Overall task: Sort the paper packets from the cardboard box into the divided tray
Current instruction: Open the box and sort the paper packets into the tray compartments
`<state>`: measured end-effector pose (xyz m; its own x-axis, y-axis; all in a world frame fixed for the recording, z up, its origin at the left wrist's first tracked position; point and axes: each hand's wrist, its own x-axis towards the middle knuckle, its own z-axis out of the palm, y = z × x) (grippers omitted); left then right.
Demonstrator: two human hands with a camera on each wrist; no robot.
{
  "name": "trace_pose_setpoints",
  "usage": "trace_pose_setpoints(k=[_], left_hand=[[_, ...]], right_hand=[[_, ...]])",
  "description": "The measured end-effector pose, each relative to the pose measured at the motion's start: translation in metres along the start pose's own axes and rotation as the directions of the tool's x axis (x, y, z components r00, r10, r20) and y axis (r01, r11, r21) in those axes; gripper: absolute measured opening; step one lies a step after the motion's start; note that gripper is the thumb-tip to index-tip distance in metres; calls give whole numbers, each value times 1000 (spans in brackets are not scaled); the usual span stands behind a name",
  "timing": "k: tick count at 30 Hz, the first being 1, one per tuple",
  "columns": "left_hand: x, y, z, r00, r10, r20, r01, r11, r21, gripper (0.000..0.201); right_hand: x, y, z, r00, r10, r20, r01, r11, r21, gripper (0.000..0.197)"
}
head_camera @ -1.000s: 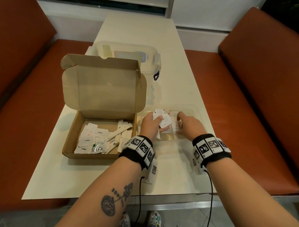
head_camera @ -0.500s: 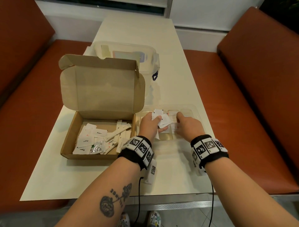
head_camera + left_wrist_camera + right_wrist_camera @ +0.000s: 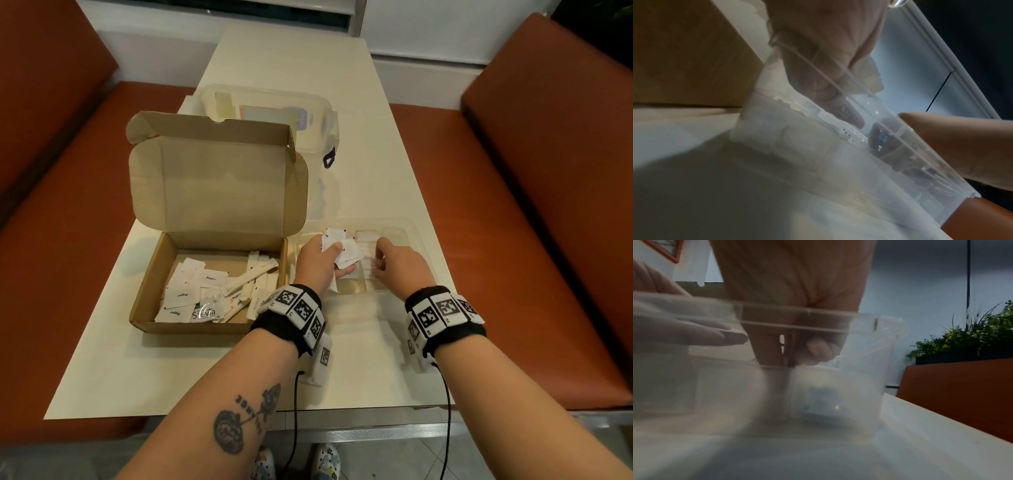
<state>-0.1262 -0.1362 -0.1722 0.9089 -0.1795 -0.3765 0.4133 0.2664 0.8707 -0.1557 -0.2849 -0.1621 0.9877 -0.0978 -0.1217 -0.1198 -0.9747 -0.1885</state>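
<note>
Beside the box (image 3: pixel 205 287), we clutch a fan of packets (image 3: pixel 342 251) in our left hand (image 3: pixel 317 263) while our right hand (image 3: pixel 399 265) pinches one in the tray (image 3: pixel 419 240), likely releasing it next.

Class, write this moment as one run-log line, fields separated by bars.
left hand: holds bunch of white paper packets | right hand: fingers in clear divided plastic tray, grasp unclear | brown cardboard box: packets remain
</note>
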Motion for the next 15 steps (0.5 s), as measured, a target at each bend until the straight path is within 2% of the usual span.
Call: trace_pose_setpoints(k=[5,11,15], left_hand=[[-1,0,0,1000,10,-7,-10,1000,-1,10],[-1,1,0,1000,3,-4,-3,1000,4,11],[0,0,0,1000,-1,-11,1,1000,9,12]], right_hand=[[1,-2,1,1000,9,-6,-9,1000,19,27],[1,-1,2,1000,16,21,-17,1000,20,9],[3,-3,2,999,25,47,-23,999,-43,12]])
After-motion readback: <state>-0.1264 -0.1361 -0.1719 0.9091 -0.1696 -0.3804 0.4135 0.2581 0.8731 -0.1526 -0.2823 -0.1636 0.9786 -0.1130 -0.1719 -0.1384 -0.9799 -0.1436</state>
